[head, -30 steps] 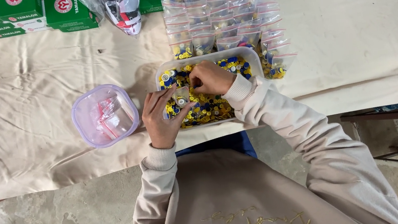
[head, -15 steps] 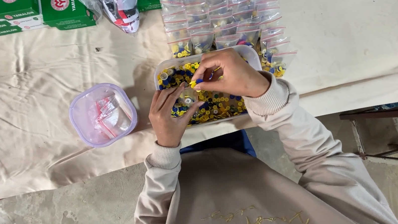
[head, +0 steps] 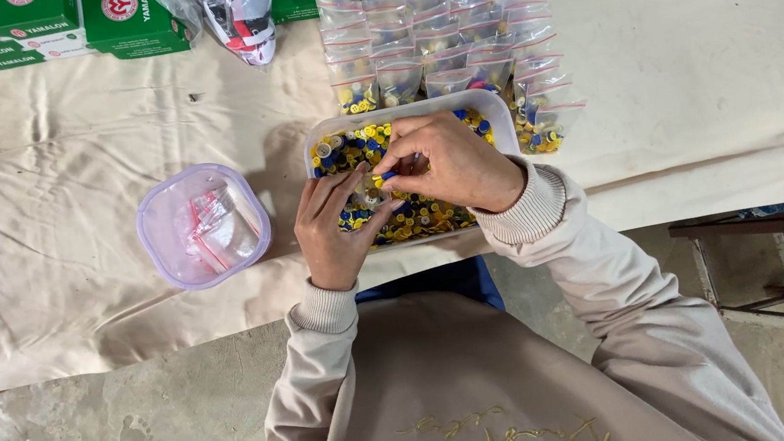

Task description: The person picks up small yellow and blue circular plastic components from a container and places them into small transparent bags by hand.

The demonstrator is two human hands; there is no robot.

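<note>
Left hand: the left hand is resting palm down on the near edge of the white tray, its fingers curling around what may be a small clear bag, though the view there is too cluttered to be sure.
Right hand: the right hand is hovering over the tray, thumb and forefinger pinching a small blue button close to the left fingertips.
Buttons: yellow and blue buttons are filling the white tray, which is sitting on the worktop at its near edge.
Tub: a clear tub with a lilac rim is sitting well to the left of the tray, holding clear bags.
Filled bags: rows of small clear bags are lying just beyond the tray.
Boxes: green boxes are lying at the far left edge.
</note>
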